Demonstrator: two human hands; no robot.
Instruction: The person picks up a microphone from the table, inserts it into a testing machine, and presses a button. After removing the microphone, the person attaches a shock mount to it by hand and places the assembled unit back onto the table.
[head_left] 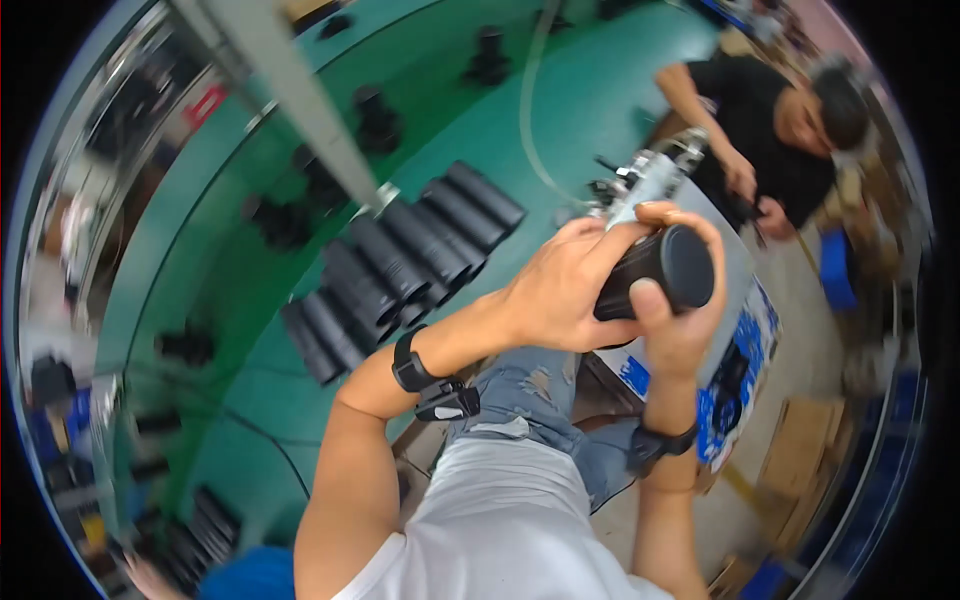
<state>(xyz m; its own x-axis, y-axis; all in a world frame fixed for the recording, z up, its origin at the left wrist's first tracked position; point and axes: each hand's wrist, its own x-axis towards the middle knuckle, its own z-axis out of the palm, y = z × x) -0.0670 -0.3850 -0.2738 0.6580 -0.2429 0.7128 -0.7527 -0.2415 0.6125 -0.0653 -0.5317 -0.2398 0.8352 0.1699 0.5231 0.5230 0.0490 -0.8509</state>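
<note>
Both my hands are closed around a short, thick black cylinder point(625, 275), whose round flat end point(688, 262) faces right. My left hand point(560, 285) grips its left side, with that hand's fingertips partly hidden. Around the right end curls my right hand point(700, 320), its thumb pressed on the near side and its fingers over the top. Just beyond the hands stands a metal clamp-like fixture point(655, 180), partly covered by them. To the left, a row of black ribbed tubes point(400, 260) lies side by side on the green table point(270, 350).
A grey post point(300, 100) rises from the table behind the tubes. More dark parts point(375, 120) stand on a green strip farther off. At the right, a co-worker point(770, 130) handles a small dark object. A blue-and-white patterned surface point(745, 350) lies beside my right forearm.
</note>
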